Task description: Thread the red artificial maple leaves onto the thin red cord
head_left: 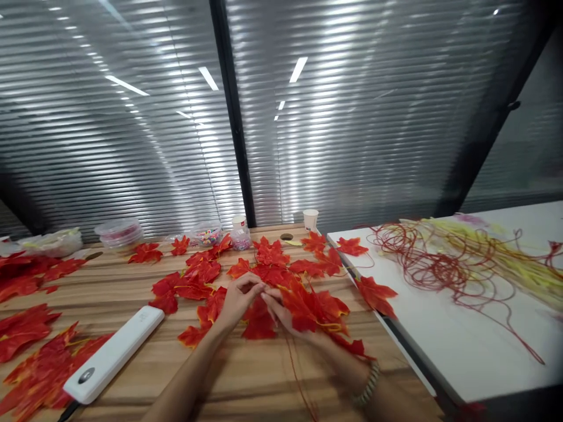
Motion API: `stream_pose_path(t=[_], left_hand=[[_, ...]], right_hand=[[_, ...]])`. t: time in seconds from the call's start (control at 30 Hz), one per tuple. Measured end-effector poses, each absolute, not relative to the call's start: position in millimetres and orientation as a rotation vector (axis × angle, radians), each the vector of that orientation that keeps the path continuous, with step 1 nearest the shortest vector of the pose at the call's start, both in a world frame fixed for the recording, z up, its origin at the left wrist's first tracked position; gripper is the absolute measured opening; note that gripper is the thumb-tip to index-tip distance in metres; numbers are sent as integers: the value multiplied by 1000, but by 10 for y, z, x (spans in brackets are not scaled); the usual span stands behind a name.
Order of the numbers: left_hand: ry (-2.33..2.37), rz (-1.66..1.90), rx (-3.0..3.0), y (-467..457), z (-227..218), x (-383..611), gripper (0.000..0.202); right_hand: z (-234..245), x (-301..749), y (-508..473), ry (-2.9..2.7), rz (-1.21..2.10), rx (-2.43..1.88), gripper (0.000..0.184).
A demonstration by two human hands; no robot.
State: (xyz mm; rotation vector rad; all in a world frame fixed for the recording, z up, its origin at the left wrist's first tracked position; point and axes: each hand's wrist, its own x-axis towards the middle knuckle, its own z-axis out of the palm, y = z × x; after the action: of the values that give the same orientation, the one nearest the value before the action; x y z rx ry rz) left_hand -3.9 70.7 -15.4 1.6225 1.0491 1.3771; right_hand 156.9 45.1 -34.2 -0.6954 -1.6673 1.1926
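Observation:
My left hand (241,298) and my right hand (280,310) meet above the middle of the wooden table, fingertips pinched close together. A thin red cord (292,363) runs from beneath my right hand down toward the front edge. What sits between the left fingertips is too small and blurred to make out. Just below the fingers shows a red artificial maple leaf (259,321); I cannot tell if it is held or lying there. More red-orange maple leaves (303,302) with yellow stems spread around both hands.
A white power bank (115,354) with a black cable lies at left, among leaf piles (50,372). Along the back stand paper cups (310,220), a tub of colourful beads (206,234) and stacked plastic containers (118,231). Tangled red cord (440,264) covers part of the white table (461,346).

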Motion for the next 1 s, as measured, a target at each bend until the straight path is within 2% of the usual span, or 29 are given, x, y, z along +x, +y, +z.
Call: stream_pose_path(t=[0.2, 0.43, 0.63, 0.73, 0.8, 1.0], left_hand=[[974, 1568, 1157, 778, -54, -202, 24], [872, 1740, 500, 905, 57, -546, 15], [831, 1673, 328, 962, 23, -538, 21], [693, 1500, 539, 916, 19, -404, 21], [629, 1328, 734, 868, -1, -312, 27], [730, 1067, 1135, 718, -112, -114, 38]], right_hand=[[-373, 1269, 536, -1447, 1847, -636, 48], [-209, 1411, 413, -1385, 2183, -435, 35], [-147, 1461, 459, -1282, 2115, -471, 33], [-145, 1465, 489, -1168, 2005, -486, 33], [-161, 1452, 515, -1115, 1931, -468, 33], [-228, 1390, 592, -1120, 1728, -483, 38]])
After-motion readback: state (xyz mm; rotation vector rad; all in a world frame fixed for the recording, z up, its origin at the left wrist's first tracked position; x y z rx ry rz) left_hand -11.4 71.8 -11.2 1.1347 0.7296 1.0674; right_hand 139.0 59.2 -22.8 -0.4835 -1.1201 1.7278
